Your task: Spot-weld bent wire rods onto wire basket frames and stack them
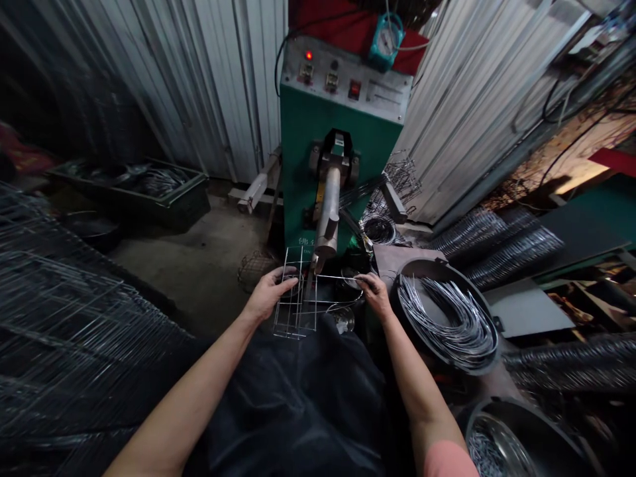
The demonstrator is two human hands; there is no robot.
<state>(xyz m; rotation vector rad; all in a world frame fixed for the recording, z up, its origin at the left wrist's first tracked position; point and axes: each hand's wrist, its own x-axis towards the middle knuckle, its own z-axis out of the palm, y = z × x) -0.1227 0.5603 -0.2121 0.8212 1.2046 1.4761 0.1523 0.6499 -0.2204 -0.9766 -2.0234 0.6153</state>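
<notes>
My left hand [271, 293] is closed on a small wire rack [300, 311], thumb on top, holding it upright in front of a green welding machine [301, 132]. Close to the rack's right side hangs the tip of the machine's metal electrode arm [329, 199]. Thumb and fingers of my right hand [375, 293] pinch the end of a thin bent wire [338, 277]. This wire reaches left to the rack beneath the electrode; whether they are joined I cannot tell. Below the wire is a small round dish [344, 319], partly hidden.
On the right stands a round basin [408, 266] of curved wires, with another pan [546, 424] below it. Stacked wire grids [74, 298] fill the left side. A metal trough [173, 211] lies by the corrugated wall [209, 79]. Wire coils [517, 248] lie far right.
</notes>
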